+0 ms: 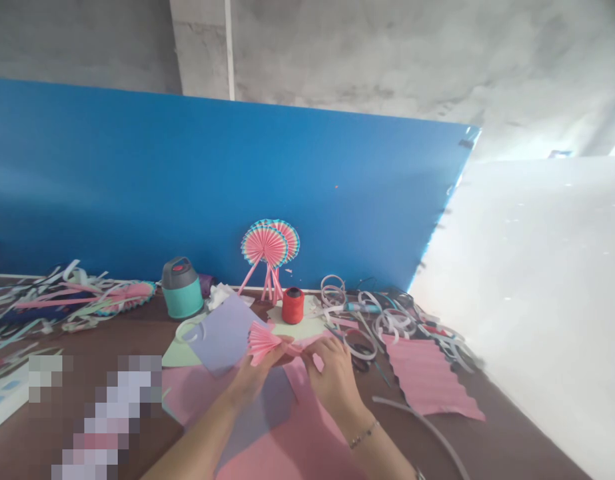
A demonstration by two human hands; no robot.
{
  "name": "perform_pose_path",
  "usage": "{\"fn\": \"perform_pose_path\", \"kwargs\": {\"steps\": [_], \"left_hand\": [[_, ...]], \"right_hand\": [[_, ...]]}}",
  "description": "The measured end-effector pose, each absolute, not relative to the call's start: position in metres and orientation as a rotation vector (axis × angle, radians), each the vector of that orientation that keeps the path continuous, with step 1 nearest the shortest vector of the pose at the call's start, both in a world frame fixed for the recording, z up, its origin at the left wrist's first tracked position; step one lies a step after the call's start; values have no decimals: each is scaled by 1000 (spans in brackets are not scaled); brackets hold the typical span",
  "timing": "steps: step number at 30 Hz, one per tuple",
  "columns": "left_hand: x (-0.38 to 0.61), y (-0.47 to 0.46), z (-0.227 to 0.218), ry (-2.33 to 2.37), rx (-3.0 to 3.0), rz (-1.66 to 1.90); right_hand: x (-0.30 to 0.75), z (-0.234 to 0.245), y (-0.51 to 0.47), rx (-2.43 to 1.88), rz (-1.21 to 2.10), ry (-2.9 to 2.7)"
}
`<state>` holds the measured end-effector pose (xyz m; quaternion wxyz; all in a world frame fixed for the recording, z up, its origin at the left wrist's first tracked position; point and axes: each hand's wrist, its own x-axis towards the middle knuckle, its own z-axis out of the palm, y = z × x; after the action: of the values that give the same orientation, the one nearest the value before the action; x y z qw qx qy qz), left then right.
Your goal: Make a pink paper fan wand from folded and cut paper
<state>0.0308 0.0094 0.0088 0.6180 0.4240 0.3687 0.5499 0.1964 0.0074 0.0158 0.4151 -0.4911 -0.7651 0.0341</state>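
Observation:
My left hand (252,377) pinches a pleated pink paper fan (263,342) near its middle, with the pleats spreading out to the left. My right hand (332,377) is closed on the other end of the same folded pink paper, fingers curled over it. Both hands hover above flat sheets of pink paper (297,440) and lilac paper (224,333) lying on the brown table (497,433).
A red thread spool (292,305) and finished pink-and-teal paper fans (270,247) stand against the blue board (187,187). A teal lidded jar (182,288) sits to the left, a crinkled pink sheet (427,380) and white paper strip curls (387,320) to the right.

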Motion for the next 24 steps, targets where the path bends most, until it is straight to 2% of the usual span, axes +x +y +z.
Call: {"fn": "perform_pose_path", "kwargs": {"steps": [8,18,24], "left_hand": [[25,17,10,784,854,1282],[22,14,16,742,880,1260],[22,15,17,735,871,1257]], "right_hand": [[204,18,15,-1312,97,-1814],[206,9,14,-989,439,-1971],[202,19,13,-1158,535,-1988]]}}
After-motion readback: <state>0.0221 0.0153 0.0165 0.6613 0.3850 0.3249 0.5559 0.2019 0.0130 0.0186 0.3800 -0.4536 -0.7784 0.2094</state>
